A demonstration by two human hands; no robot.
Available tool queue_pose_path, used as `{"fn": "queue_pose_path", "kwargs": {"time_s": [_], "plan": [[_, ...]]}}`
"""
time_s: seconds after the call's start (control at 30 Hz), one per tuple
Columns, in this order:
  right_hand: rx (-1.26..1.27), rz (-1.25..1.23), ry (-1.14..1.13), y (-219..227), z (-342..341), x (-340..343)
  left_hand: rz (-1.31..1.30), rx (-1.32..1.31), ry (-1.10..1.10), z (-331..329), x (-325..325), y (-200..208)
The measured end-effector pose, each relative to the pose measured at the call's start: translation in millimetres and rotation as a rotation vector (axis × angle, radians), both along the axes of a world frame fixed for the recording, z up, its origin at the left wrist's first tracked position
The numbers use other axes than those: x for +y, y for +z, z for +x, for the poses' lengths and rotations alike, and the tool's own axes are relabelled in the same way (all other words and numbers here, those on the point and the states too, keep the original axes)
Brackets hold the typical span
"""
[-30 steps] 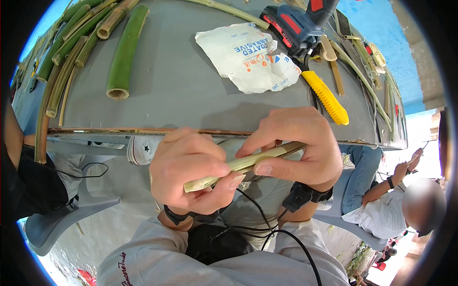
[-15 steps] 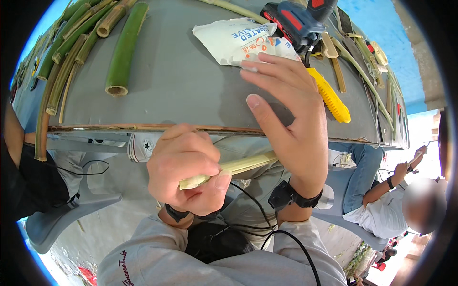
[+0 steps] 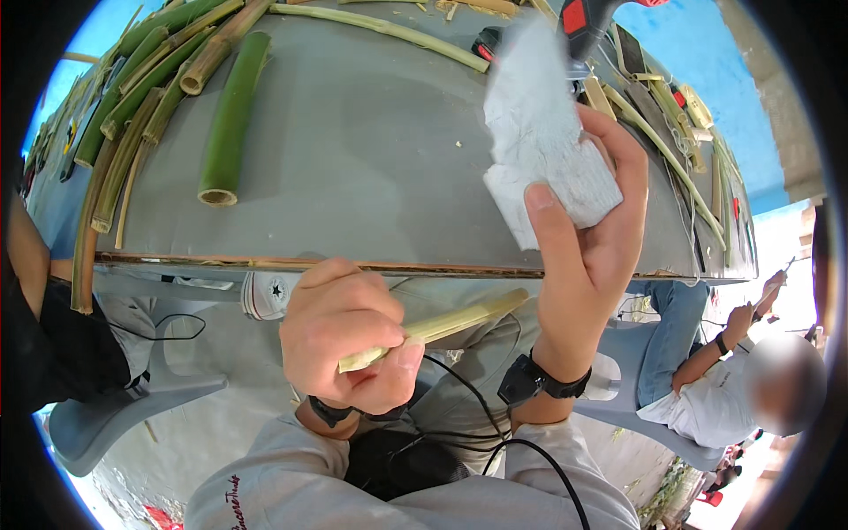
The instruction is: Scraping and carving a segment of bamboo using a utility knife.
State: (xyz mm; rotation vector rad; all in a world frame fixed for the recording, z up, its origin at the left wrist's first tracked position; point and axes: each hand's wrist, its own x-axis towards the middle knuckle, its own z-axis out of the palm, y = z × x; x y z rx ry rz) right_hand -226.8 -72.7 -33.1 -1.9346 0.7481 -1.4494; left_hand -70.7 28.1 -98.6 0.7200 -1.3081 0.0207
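Note:
My left hand (image 3: 343,340) is closed round one end of a pale green split bamboo piece (image 3: 468,318), which slants up to the right over my lap. My right hand (image 3: 594,225) is raised above the table's front edge. It pinches a creased white sheet of sandpaper (image 3: 543,141) between the thumb and the fingers behind it. The sheet's plain side shows and its upper part is blurred by motion. Behind it, a cordless power tool (image 3: 587,22) is partly covered.
The grey table (image 3: 353,177) carries a thick green bamboo tube (image 3: 233,124) and several bamboo lengths (image 3: 132,168) at the left, some past its edge. A long bamboo strip (image 3: 389,34) lies at the back. Seated people are at both sides; a black cable (image 3: 552,459) crosses my lap.
My right hand has picked the sandpaper up off the table, and its printed side no longer shows. The yellow utility knife has gone out of sight. My left hand keeps hold of the bamboo piece.

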Motion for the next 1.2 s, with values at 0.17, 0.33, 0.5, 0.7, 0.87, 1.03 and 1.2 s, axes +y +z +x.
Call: {"fn": "queue_pose_path", "kwargs": {"time_s": [0.17,0.33,0.5,0.7,0.87,1.03,1.2], "plan": [[-0.118,0.243,0.07,7,-4,7,0.006,-0.032,0.014,0,0,1],[-0.167,0.279,0.136,8,-4,8,0.025,-0.039,0.029,-1,1,1],[-0.139,0.279,0.11,8,-6,8,0.022,-0.026,0.011,-1,1,0],[-0.111,0.191,0.143,8,-5,6,0.043,-0.043,0.009,0,2,3],[-0.08,0.16,0.108,7,-7,5,0.03,0.029,-0.004,-3,3,1],[-0.257,0.175,-0.037,3,-4,5,-0.005,0.355,-0.055,-16,7,-4],[-0.406,0.19,-0.017,2,-2,4,0.015,0.419,-0.026,-23,4,3]]}}
